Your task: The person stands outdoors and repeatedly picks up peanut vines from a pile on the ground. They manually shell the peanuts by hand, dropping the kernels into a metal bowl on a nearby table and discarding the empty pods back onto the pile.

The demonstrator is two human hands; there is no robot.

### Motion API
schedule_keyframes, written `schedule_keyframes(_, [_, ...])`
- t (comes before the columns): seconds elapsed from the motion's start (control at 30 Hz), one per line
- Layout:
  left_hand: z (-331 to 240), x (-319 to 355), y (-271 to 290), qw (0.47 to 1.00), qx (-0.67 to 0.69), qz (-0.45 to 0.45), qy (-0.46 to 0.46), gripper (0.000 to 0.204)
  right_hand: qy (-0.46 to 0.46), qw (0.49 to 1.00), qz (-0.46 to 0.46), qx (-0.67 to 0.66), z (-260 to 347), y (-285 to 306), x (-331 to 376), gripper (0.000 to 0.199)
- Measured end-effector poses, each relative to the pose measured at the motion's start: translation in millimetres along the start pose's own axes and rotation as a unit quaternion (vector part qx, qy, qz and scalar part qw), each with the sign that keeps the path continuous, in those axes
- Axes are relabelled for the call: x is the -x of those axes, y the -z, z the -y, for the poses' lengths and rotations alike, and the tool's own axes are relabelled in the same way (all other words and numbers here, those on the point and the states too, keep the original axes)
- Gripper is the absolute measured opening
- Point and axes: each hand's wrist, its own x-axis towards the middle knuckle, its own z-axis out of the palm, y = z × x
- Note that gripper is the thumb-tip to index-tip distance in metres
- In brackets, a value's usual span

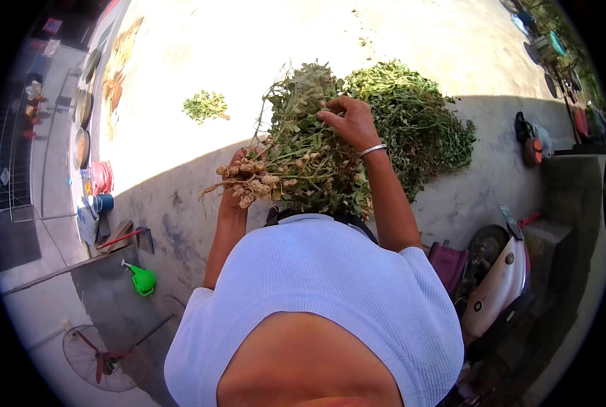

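My left hand grips a bunch of peanut plants near the root end. Pale peanut pods and thin roots hang out on the left side of the bunch, and the leafy stems spread right and away from me. Over the upper part of the leaves, my right hand is closed in a pinch, a bracelet on its wrist. What lies between its thumb and fingertips is too small to make out. Just beyond and to the right, a large heap of green peanut plants lies on the concrete.
A small clump of leaves lies on sunlit concrete ahead. At left are a green watering can, a blue bucket, a red-handled tool and a fan. A scooter stands close at my right.
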Motion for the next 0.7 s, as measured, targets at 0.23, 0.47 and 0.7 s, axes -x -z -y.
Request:
schedule_keyframes(0.23, [-28,13,-48,0.975,-0.068,-0.194,0.087,0.029,-0.015,0.975,-0.048,-0.217,-15,-19,-2,0.017])
schedule_keyframes(0.47, [-24,-1,-42,0.989,0.004,-0.133,0.07,0.033,-0.032,0.979,-0.012,-0.201,-10,-25,-6,0.017])
schedule_keyframes(0.7, [-11,-28,-2,0.999,0.033,-0.007,0.016,0.032,-0.137,0.871,0.007,-0.472,-21,-13,-6,0.01])
